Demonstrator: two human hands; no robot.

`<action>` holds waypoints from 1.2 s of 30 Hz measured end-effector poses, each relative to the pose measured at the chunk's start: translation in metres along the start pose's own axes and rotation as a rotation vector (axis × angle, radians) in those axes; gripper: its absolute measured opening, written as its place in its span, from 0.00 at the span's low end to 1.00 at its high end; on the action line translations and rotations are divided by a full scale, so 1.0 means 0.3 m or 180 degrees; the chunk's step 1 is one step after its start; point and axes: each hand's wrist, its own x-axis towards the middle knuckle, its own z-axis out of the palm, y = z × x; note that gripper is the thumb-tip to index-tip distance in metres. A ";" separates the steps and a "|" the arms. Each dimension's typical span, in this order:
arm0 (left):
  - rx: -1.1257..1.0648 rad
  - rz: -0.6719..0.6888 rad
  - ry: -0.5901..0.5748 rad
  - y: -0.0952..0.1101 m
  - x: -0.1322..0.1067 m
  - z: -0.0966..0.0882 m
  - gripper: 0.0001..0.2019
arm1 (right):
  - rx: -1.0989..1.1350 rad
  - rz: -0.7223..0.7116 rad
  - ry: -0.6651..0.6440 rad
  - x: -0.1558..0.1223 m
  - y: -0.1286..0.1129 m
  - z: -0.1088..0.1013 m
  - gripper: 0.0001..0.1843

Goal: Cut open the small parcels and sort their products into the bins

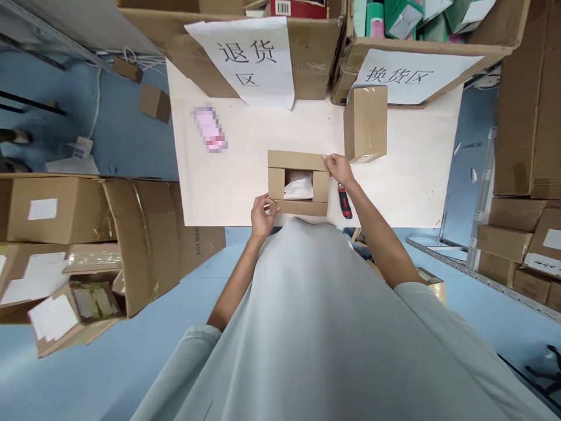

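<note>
In front of my body, at the table's near edge, is a small cardboard box [276,182] with its flaps spread partly over the opening. White wrapping [298,186] shows in the gap. My left hand [263,214] grips the box's near left corner, fingers bent against the cardboard. At the far right corner, my right hand [338,168] pinches the flap between thumb and fingers. A red and black utility knife [345,202] lies just right of the box, below my right hand. Beyond that hand stands a taller closed carton [368,123].
Two large cartons with paper signs, the left one [315,58] and the right one [477,73], line the back of the white table [241,169]. A pixelated pink item [209,128] lies at left. A big open carton [144,234] with boxes is on the left; stacked boxes [504,240] are right.
</note>
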 end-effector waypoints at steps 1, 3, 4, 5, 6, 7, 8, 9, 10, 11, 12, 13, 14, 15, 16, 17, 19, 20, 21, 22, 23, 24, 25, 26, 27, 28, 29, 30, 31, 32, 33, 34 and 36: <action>0.0067 -0.0001 -0.0006 0.003 0.000 0.000 0.09 | 0.0088 0.0107 0.0029 0.006 0.001 0.014 0.28; 0.0252 0.0040 -0.0032 0.015 -0.001 -0.003 0.12 | 0.0187 0.0318 0.0083 0.005 -0.003 0.032 0.24; 0.0385 0.0105 -0.0040 0.024 -0.003 -0.006 0.16 | 0.0209 0.0414 0.0131 0.001 -0.007 0.037 0.21; 0.0537 0.0213 -0.0040 0.036 -0.004 -0.010 0.20 | 0.0211 0.0490 0.0196 -0.006 -0.012 0.038 0.19; 0.0695 0.0358 -0.0035 0.051 -0.006 -0.014 0.25 | 0.0200 0.0536 0.0280 -0.013 -0.018 0.037 0.18; 0.0844 0.0531 -0.0034 0.071 -0.006 -0.017 0.29 | 0.0185 0.0544 0.0378 -0.022 -0.026 0.034 0.19; 0.0969 0.0711 -0.0052 0.094 -0.005 -0.018 0.31 | 0.0174 0.0513 0.0481 -0.032 -0.033 0.028 0.19; 0.1069 0.0876 -0.0098 0.121 -0.002 -0.016 0.31 | 0.0171 0.0457 0.0584 -0.045 -0.041 0.021 0.20; 0.1158 0.1013 -0.0174 0.149 0.005 -0.012 0.29 | 0.0177 0.0395 0.0682 -0.060 -0.049 0.013 0.20; 0.1251 0.1121 -0.0282 0.178 0.014 -0.003 0.26 | 0.0194 0.0340 0.0766 -0.080 -0.056 0.004 0.20; 0.1358 0.1206 -0.0417 0.207 0.027 0.009 0.23 | 0.0214 0.0302 0.0830 -0.104 -0.062 -0.004 0.19; 0.1481 0.1275 -0.0566 0.234 0.042 0.024 0.20 | 0.0237 0.0270 0.0875 -0.132 -0.067 -0.011 0.18; 0.1620 0.1329 -0.0711 0.259 0.061 0.042 0.18 | 0.0258 0.0252 0.0898 -0.164 -0.069 -0.017 0.18; 0.1772 0.1373 -0.0846 0.280 0.080 0.061 0.17 | 0.0280 0.0225 0.0887 -0.200 -0.070 -0.019 0.17; 0.1931 0.1410 -0.0973 0.297 0.099 0.080 0.16 | 0.0305 0.0184 0.0842 -0.238 -0.068 -0.019 0.16; 0.2088 0.1441 -0.1091 0.311 0.118 0.098 0.14 | 0.0328 0.0147 0.0764 -0.277 -0.063 -0.015 0.14; 0.2380 0.1491 -0.1321 0.330 0.148 0.127 0.12 | 0.0363 0.0022 0.0518 -0.352 -0.048 0.005 0.11; 0.2499 0.1516 -0.1433 0.336 0.157 0.137 0.10 | 0.0344 -0.0017 0.0420 -0.385 -0.038 0.019 0.09; 0.2590 0.1545 -0.1536 0.340 0.162 0.144 0.08 | 0.0307 -0.0063 0.0326 -0.415 -0.027 0.036 0.08; 0.2662 0.1575 -0.1627 0.343 0.164 0.148 0.08 | 0.0255 -0.0124 0.0245 -0.440 -0.016 0.054 0.07; 0.2735 0.1599 -0.1702 0.344 0.163 0.149 0.08 | 0.0200 -0.0199 0.0186 -0.460 -0.006 0.072 0.08; 0.2832 0.1614 -0.1769 0.345 0.160 0.149 0.09 | 0.0150 -0.0275 0.0143 -0.476 0.003 0.089 0.09; 0.2948 0.1624 -0.1824 0.345 0.156 0.148 0.10 | 0.0110 -0.0340 0.0120 -0.488 0.011 0.104 0.12; 0.3074 0.1629 -0.1868 0.345 0.152 0.148 0.11 | 0.0080 -0.0384 0.0117 -0.497 0.018 0.117 0.14; 0.3195 0.1630 -0.1903 0.345 0.149 0.149 0.10 | 0.0058 -0.0411 0.0123 -0.502 0.024 0.128 0.16; 0.3294 0.1629 -0.1926 0.346 0.148 0.151 0.09 | 0.0039 -0.0427 0.0130 -0.506 0.029 0.136 0.17; 0.3362 0.1631 -0.1944 0.347 0.149 0.154 0.08 | 0.0015 -0.0446 0.0130 -0.508 0.033 0.142 0.19; 0.3405 0.1637 -0.1954 0.351 0.151 0.158 0.08 | -0.0015 -0.0471 0.0126 -0.508 0.038 0.147 0.19; 0.3435 0.1641 -0.1955 0.356 0.155 0.163 0.09 | -0.0047 -0.0503 0.0119 -0.509 0.042 0.151 0.20; 0.3466 0.1642 -0.1949 0.363 0.158 0.166 0.11 | -0.0079 -0.0534 0.0113 -0.509 0.047 0.155 0.20; 0.3488 0.1643 -0.1935 0.373 0.161 0.168 0.12 | -0.0107 -0.0558 0.0111 -0.509 0.052 0.159 0.21; 0.3500 0.1649 -0.1910 0.386 0.163 0.166 0.12 | -0.0125 -0.0574 0.0117 -0.509 0.058 0.162 0.21; 0.3496 0.1673 -0.1826 0.417 0.162 0.147 0.14 | -0.0131 -0.0595 0.0148 -0.508 0.068 0.169 0.21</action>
